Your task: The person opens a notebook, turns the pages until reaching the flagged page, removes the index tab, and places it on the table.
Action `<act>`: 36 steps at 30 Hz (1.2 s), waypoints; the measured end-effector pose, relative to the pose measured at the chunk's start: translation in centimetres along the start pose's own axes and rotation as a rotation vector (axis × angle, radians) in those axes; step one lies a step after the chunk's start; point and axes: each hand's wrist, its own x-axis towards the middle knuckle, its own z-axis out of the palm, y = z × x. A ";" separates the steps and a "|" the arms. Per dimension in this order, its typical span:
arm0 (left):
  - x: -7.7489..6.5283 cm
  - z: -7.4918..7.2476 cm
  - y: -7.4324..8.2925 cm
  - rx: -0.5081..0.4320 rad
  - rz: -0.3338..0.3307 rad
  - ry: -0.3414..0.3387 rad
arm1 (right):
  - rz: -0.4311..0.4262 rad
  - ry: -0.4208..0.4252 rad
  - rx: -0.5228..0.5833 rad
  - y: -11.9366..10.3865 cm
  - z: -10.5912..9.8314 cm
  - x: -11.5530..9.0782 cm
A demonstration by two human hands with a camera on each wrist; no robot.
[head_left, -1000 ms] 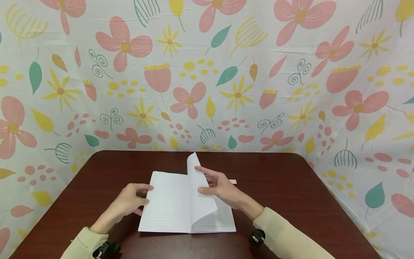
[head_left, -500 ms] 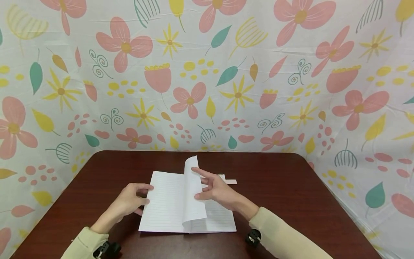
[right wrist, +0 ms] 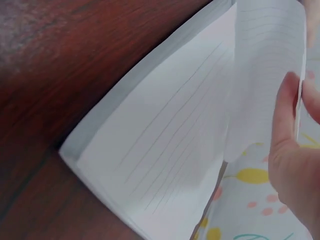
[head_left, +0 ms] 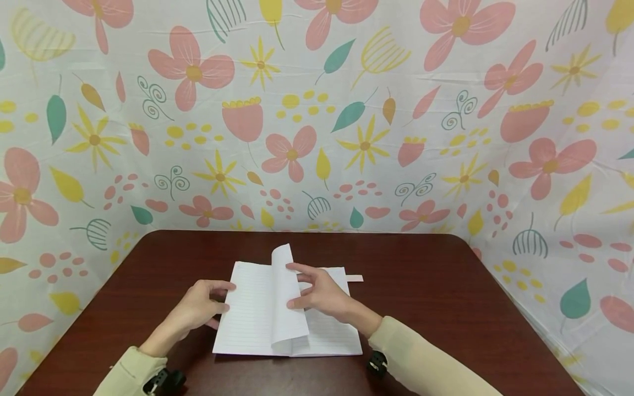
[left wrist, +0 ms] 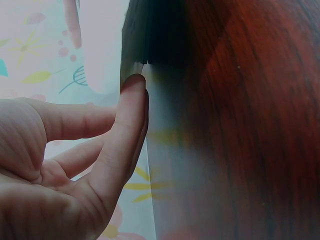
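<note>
An open ruled notebook point(head_left: 247, 313) lies flat on the dark wooden table. At its left edge, my left hand point(head_left: 198, 305) grips the side, thumb and fingers at the rim; the left wrist view shows these fingers point(left wrist: 132, 107) against the edge. My right hand point(head_left: 324, 294) pinches a lifted page point(head_left: 287, 297) that stands curled upright near the middle fold and leans left. In the right wrist view, the thumb and a finger sit on opposite faces of that page point(right wrist: 265, 75). Ruled lines show on the right-hand page point(right wrist: 165, 135) beneath.
A small pale strip point(head_left: 354, 278) sticks out past the notebook's upper right edge. The dark brown table point(head_left: 446, 319) runs back to a floral cloth point(head_left: 317, 137) hanging behind and at both sides.
My right hand has carried the lifted page leftward, past the middle fold, baring more of the right-hand page and the pale strip. The left hand has stayed in place.
</note>
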 end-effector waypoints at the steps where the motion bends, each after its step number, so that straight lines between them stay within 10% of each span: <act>1: 0.0 0.0 0.0 -0.001 0.001 0.000 | 0.000 0.014 -0.030 0.0 0.2 0.1; 36: -0.2 0.3 0.6 -0.012 0.001 0.007 | 0.027 -0.004 -0.299 -0.3 4.4 1.8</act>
